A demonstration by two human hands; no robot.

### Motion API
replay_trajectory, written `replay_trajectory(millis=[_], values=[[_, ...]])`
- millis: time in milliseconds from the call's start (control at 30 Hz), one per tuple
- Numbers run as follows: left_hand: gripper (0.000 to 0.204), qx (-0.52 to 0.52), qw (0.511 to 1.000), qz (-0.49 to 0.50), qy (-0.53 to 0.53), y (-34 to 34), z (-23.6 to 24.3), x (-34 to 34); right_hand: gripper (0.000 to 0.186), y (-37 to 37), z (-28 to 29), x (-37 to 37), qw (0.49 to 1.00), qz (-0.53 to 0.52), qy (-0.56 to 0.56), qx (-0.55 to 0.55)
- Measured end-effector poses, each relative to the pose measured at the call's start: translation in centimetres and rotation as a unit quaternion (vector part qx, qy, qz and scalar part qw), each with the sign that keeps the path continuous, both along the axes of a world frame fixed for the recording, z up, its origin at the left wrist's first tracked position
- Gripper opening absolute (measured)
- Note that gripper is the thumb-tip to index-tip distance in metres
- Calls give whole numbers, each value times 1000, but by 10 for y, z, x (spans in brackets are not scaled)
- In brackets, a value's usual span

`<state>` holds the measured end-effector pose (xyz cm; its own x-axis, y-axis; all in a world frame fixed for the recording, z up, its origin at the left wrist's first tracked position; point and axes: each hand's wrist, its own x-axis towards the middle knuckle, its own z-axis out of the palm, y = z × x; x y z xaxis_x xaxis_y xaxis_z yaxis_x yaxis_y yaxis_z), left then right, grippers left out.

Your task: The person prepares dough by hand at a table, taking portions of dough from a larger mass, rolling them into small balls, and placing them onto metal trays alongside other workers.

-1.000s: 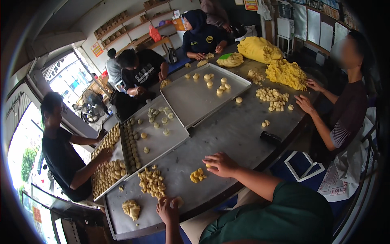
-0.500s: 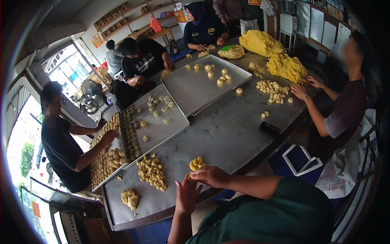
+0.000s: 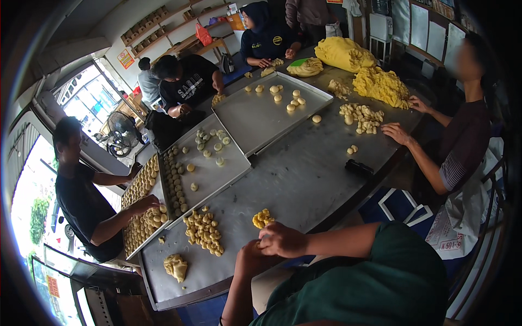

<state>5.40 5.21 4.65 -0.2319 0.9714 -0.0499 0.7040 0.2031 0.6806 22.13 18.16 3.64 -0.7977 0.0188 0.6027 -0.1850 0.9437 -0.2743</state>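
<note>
My right hand (image 3: 284, 240) and my left hand (image 3: 252, 258) meet over the near edge of the metal table (image 3: 293, 187). Their fingers are curled together around a small piece of dough, which is almost wholly hidden. Just beyond my right hand lies a crumbly yellow lump of filling (image 3: 263, 218). To the left is a pile of small dough pieces (image 3: 202, 232). A smooth pale lump of dough (image 3: 175, 267) rests further left, near the table's corner.
A tray (image 3: 261, 136) with several dough balls lies at the far side; another tray (image 3: 225, 176) holds rows of balls. A co-worker's hand (image 3: 145, 205) is over a filled tray at left. Yellow mash (image 3: 380, 87), dough pieces (image 3: 361, 117) and a black object (image 3: 360, 167) are on the right.
My left hand's fingers, raised and spread before, have folded in against my right hand. The co-worker at right has drawn one hand back from the dough pieces. The view has shifted slightly.
</note>
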Motion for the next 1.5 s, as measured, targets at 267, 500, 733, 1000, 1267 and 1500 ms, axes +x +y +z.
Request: replay_trajectory(millis=[267,500,733,1000,1267,1500], values=[[55,-98,991,68,-64,6,35,0,22,-7,14,0,997,-65,10,-43],[40,72,990,119,-38,6,32,21,18,-4,-2,-11,961,-62,-58,-262],[51,-79,991,-46,100,5,24,6,22,-7,-10,-14,999,-12,-20,-25],[51,-31,997,53,45,2,13,0,6,-12,11,-20,992,-53,-50,-108],[42,38,996,56,59,6,3,5,14,-7,-4,-24,950,-57,17,-307],[28,86,995,29,31,6,13,11,69,1,21,-24,956,-145,-147,-210]])
